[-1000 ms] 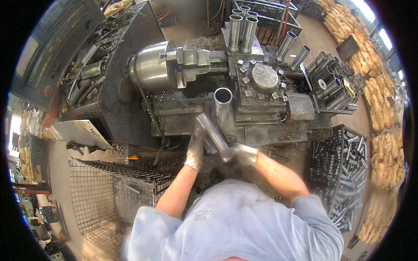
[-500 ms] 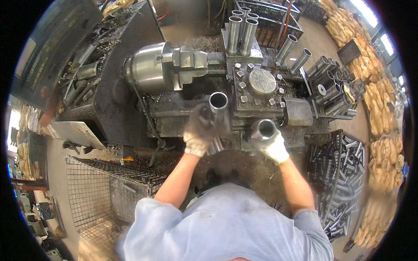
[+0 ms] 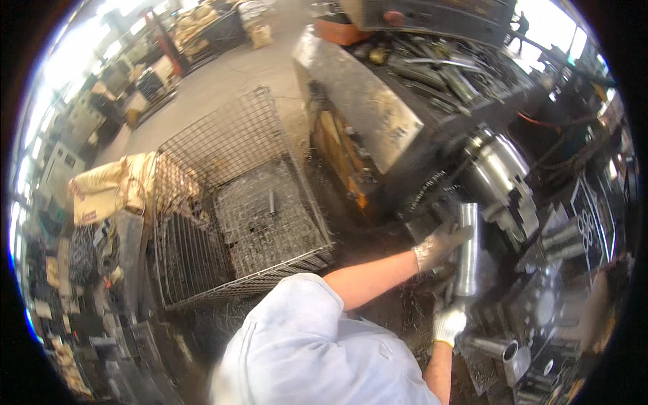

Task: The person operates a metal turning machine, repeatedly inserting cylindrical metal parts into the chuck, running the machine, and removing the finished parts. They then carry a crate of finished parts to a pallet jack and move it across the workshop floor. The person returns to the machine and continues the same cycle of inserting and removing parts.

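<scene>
A bright steel tube (image 3: 468, 246) stands upright in the picture, between my gloved hands. My left hand (image 3: 437, 248), in a blackened glove with a pale cuff, is closed around the tube's side, its fingertips reaching across the upper half. Below it, my right hand (image 3: 449, 318) is closed at the tube's lower end; its dark fingers are partly hidden. Just beyond the tube is the lathe's shiny chuck (image 3: 499, 165) with its stepped jaws. Nearer my right forearm lies another steel tube (image 3: 496, 348), its open end showing.
A large wire-mesh basket (image 3: 233, 128) is on the floor to the left, with one small tube (image 3: 272, 202) inside. A slanted metal sheet (image 3: 361, 91) sticks out beside the lathe. Metal parts and shavings fill the tray (image 3: 432, 67) behind it. A tan sack (image 3: 111, 185) hangs at the basket's left.
My view has swung left, bringing the wire basket to the middle left. My hands, which were apart with a tube at each, are now together at one tube near the chuck.
</scene>
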